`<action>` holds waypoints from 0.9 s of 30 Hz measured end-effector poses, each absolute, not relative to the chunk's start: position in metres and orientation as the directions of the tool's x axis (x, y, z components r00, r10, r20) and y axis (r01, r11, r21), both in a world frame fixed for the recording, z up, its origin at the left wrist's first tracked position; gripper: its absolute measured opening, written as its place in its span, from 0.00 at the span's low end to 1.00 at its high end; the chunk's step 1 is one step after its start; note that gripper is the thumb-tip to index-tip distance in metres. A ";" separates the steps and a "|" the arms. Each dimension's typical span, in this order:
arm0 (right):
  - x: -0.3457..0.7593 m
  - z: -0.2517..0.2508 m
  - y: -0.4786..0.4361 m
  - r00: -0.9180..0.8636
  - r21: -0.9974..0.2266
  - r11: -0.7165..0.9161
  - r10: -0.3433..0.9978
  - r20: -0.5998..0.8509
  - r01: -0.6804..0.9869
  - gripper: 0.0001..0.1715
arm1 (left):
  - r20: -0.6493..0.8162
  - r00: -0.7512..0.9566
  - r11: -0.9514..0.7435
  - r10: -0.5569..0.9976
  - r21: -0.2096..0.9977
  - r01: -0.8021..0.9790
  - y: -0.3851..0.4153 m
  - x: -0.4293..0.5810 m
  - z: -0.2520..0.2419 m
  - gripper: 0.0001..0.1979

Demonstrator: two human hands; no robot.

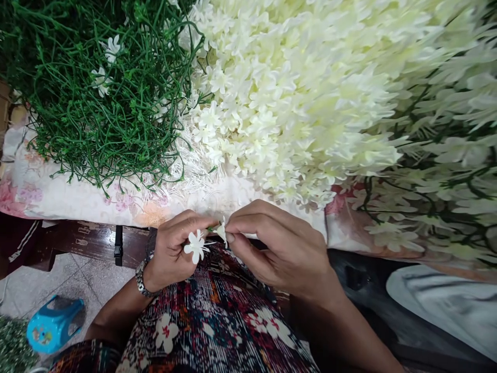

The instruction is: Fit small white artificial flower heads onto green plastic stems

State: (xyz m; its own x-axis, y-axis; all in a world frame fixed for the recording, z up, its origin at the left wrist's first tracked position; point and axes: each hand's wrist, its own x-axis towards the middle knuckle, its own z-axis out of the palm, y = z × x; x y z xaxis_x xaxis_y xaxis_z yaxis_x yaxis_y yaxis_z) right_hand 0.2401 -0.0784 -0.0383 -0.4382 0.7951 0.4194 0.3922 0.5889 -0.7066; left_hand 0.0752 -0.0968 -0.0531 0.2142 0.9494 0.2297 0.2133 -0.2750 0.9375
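Over my lap, my left hand (174, 248) is closed on a thin green stem that carries a small white artificial flower (196, 246). My right hand (279, 243) pinches a second small white flower (222, 231) between thumb and forefinger, right at the tip of that stem. The two hands nearly touch. A metal watch band (143, 277) circles my left wrist. Just beyond the hands lies a big heap of loose cream-white flowers (295, 88) on a floral cloth (77, 199).
A tangle of bare green plastic stems (97, 83) fills the upper left. Finished flowered sprigs (446, 171) pile up at the right. A dark wooden frame edge (89, 241) runs under the cloth. A small blue plastic stool (54, 324) stands on the tiled floor at lower left.
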 end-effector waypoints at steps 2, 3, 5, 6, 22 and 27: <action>0.240 -0.039 -0.079 -0.458 -0.675 0.607 0.784 0.420 0.420 0.08 | 0.260 0.239 -0.325 0.935 0.901 0.289 -0.098 0.074 -0.054 0.14; 0.239 -0.039 -0.079 -0.462 -0.658 0.614 0.780 0.422 0.435 0.08 | 0.272 0.255 -0.348 0.928 0.878 0.329 -0.098 0.074 -0.054 0.15; 0.239 -0.041 -0.080 -0.472 -0.626 0.629 0.771 0.428 0.461 0.09 | 0.284 0.285 -0.382 0.916 0.835 0.395 -0.099 0.073 -0.055 0.16; 0.238 -0.041 -0.081 -0.477 -0.611 0.637 0.766 0.431 0.470 0.09 | 0.286 0.293 -0.392 0.912 0.819 0.420 -0.099 0.073 -0.056 0.17; 0.234 -0.054 -0.082 -0.470 -0.547 0.638 0.769 0.432 0.542 0.09 | 0.322 0.322 -0.454 0.890 0.678 0.578 -0.092 0.077 -0.066 0.11; 0.233 -0.058 -0.082 -0.475 -0.548 0.639 0.769 0.429 0.539 0.10 | 0.359 0.289 -0.460 0.887 0.650 0.605 -0.092 0.080 -0.068 0.09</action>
State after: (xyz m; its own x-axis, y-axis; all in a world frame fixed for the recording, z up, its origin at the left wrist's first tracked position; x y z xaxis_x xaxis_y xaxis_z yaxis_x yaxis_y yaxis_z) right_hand 0.2334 -0.0822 -0.0580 -0.4745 0.7685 0.4292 0.5395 0.6392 -0.5481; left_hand 0.0798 -0.0918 -0.0682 0.2894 0.8873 0.3590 0.6049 -0.4602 0.6499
